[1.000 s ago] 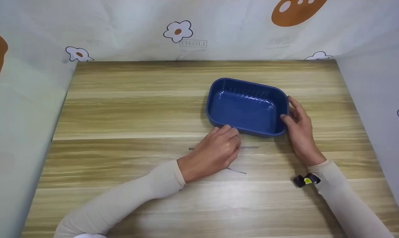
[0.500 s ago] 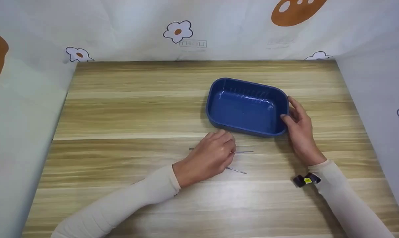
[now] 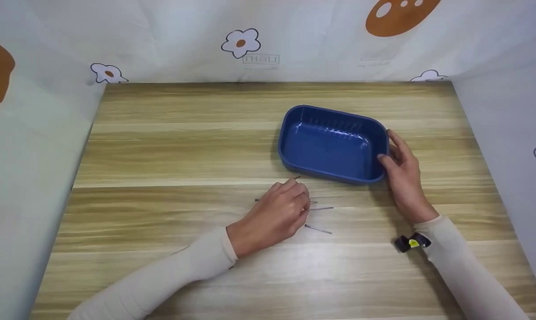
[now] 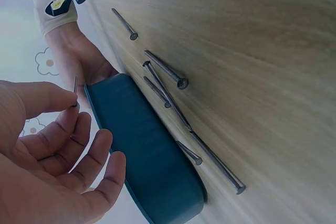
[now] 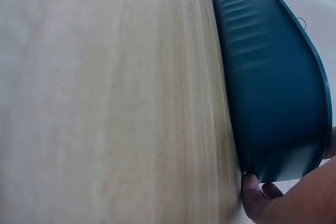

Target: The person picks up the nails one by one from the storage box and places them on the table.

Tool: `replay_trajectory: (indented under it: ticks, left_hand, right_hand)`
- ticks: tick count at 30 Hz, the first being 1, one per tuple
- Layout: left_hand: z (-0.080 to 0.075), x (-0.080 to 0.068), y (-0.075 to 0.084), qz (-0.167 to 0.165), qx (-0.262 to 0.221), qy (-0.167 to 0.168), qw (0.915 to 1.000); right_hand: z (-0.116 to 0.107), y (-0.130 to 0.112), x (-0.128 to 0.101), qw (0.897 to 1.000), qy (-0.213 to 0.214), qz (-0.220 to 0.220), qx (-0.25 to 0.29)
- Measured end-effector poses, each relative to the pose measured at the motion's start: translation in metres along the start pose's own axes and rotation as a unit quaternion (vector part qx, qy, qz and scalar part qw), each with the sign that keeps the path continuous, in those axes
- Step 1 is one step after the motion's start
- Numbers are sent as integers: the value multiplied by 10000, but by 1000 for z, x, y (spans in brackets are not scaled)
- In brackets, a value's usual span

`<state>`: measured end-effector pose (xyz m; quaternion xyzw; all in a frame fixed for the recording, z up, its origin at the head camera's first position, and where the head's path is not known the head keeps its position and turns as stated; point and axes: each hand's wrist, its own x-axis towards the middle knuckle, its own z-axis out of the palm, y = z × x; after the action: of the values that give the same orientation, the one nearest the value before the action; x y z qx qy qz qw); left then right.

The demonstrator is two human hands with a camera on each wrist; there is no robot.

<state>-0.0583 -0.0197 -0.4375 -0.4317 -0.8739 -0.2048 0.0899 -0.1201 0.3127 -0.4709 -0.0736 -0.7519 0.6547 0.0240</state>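
L hand point(image 3: 274, 218): thumb + forefinger pinch one nail point(image 4: 74, 85) by the shank, raised off the tabletop point(image 3: 170, 146); other fingers loose, half-spread. Fine pinch suits a thin, slippery pin, I'd judge.
R hand point(image 3: 403, 175): grip wraps the R end of the blue tray point(image 3: 332, 144), thumb on the near corner, fingers along the rim; looks like bracing so the tray won't slide.
Held nail: just off the tray's near wall, tip pointing up past the forefinger.
Loose nails point(image 4: 173, 90): several flat on the wood beside the tray's near side, some crossing; one more nail point(image 3: 318, 229) lies apart, closer to the person.
Nails, build: slim grey steel, round flat heads, smooth shanks.
Tray: dark blue plastic, rounded-rect, ribbed walls, glossy inside, nothing in it.
Tabletop: pale wood-grain laminate, streaky, matte.
Backdrop: white cloth w/ flower print point(image 3: 240, 43).
Wrist: small black clip w/ yellow tag point(image 3: 412, 242) on R sleeve.
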Motion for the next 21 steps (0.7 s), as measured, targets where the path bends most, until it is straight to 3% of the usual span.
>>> replay_trajectory:
  ticks: [21]
  left_hand:
    - [4, -17, -1, -59, -6, 55, 10000]
  right_hand:
    - [-1, 0, 1, 9997, 17, 13, -240]
